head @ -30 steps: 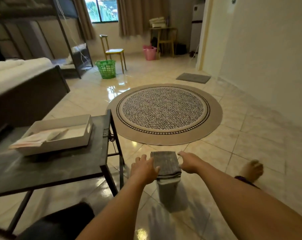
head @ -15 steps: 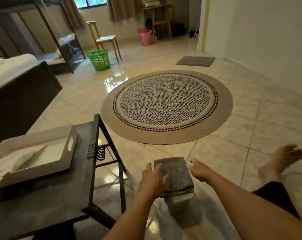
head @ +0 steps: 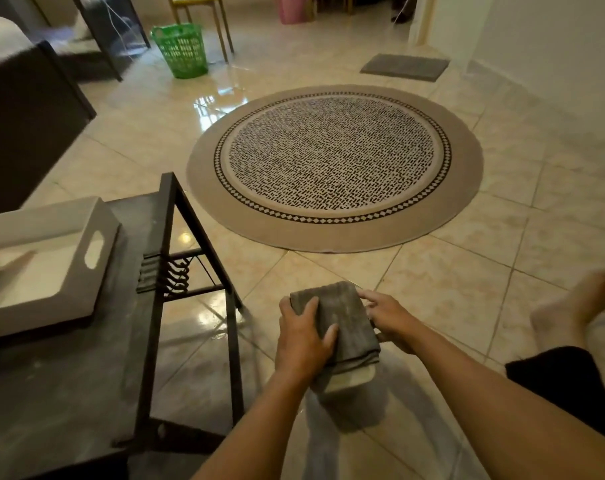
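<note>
A folded grey towel is held above the tiled floor, low in the middle of the head view. My left hand grips its left side, thumb and a fingertip lying over the top. My right hand grips the right side, fingers curled round the edge. A lighter layer shows at the towel's near end, and its underside is hidden.
A dark metal side table stands at the left with a white handled tray holding a pale cloth. A round patterned rug lies ahead. A green basket, a chair and a grey mat are farther off. My bare foot is at right.
The view has tilted down and shifted right. My left hand has closed further over the towel, its thumb now on top. The towel sits nearer and lower in view.
</note>
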`<action>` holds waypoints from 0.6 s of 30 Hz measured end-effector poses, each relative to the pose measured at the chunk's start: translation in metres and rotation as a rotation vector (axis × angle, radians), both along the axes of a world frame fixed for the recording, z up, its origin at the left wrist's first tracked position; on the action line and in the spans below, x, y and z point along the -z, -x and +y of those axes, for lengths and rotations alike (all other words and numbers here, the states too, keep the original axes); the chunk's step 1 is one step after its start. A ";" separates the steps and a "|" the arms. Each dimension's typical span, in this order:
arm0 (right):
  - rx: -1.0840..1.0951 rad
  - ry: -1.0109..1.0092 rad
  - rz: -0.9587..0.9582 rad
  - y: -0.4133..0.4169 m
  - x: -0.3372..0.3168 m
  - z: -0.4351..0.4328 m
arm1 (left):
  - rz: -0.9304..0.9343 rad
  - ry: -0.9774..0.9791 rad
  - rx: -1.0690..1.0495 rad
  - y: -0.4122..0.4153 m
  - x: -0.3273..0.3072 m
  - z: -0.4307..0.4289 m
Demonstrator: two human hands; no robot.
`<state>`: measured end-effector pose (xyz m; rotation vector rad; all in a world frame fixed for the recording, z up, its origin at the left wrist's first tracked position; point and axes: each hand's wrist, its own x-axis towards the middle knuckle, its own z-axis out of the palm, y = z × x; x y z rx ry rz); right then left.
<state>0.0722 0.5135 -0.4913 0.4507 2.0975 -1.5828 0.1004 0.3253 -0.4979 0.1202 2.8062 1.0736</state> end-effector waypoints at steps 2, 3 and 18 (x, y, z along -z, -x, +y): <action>0.005 0.013 -0.004 0.002 0.001 0.000 | 0.002 0.017 -0.005 0.002 0.001 -0.002; 0.005 0.014 -0.001 0.002 0.001 0.000 | 0.001 0.022 -0.002 0.003 0.001 -0.003; 0.057 0.173 -0.014 -0.016 -0.005 -0.002 | 0.093 0.433 0.286 0.002 0.002 0.019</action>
